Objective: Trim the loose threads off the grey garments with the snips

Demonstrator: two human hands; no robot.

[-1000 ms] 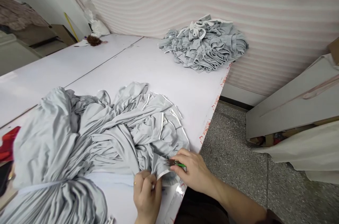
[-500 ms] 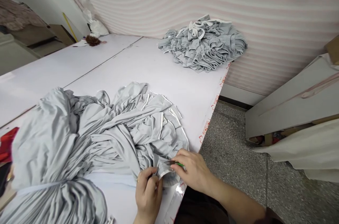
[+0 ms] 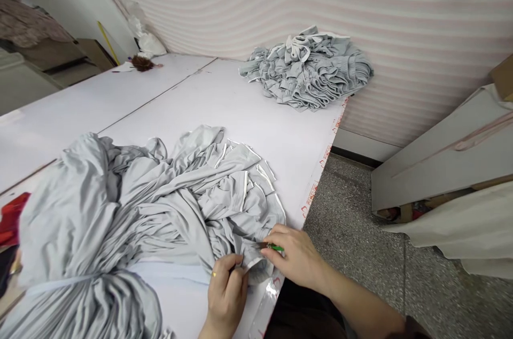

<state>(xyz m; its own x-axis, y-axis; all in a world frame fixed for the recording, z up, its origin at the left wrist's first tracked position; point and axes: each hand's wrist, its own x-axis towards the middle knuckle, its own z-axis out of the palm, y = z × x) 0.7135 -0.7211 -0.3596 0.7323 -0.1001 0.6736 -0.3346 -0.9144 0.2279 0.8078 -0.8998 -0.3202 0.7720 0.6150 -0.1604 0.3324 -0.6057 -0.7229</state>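
Note:
A large heap of light grey fabric (image 3: 156, 195) with white-trimmed edges lies on the table in front of me. My left hand (image 3: 227, 291) pinches an edge of this fabric near the table's front edge; a ring shows on one finger. Just to its right, my right hand (image 3: 294, 253) is closed around small thread snips (image 3: 272, 246) with a green part. The dark blades point left, at the cloth close to my left fingertips. Whether the blades touch the fabric I cannot tell. A pale strip (image 3: 60, 283) ties the heap at lower left.
A second pile of grey gathered garments (image 3: 308, 69) rests at the table's far corner, against a striped sheet (image 3: 420, 50). Red cloth (image 3: 14, 219) lies at the left edge. A brown fuzzy bundle (image 3: 142, 63) and white plastic bag (image 3: 149, 42) sit far back. Speckled floor (image 3: 356, 221) shows right.
Both hands have shifted very slightly to the right, and the snips moved with the right hand. The held fabric edge has folded a little differently. The heap has stayed in place.

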